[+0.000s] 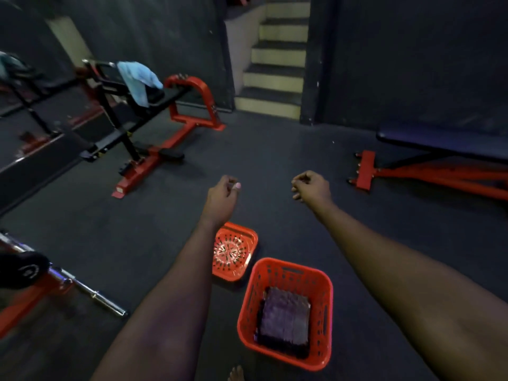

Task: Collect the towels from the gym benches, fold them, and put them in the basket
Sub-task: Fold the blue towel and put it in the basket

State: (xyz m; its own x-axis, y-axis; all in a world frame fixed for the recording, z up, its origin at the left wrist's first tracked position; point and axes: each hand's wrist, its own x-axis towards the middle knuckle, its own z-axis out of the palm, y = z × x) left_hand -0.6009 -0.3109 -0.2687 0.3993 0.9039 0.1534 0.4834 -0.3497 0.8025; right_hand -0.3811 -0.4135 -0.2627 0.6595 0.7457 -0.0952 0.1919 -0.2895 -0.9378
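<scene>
A light blue towel [140,78] hangs over the black pad of a red-and-black gym bench [176,116] at the upper left. On the floor near my feet stands a red basket [255,292] with a folded purple towel [284,316] lying in it. Both my arms reach forward above the floor. My left hand [224,195] and my right hand [310,185] have loosely curled fingers and hold nothing. Neither hand is near the blue towel.
A red perforated basket lid [233,251] lies beside the basket. A dark blue flat bench [439,149] with a red frame stands at the right. A barbell [82,287] with a weight plate lies at the lower left. Stairs [277,67] rise at the back.
</scene>
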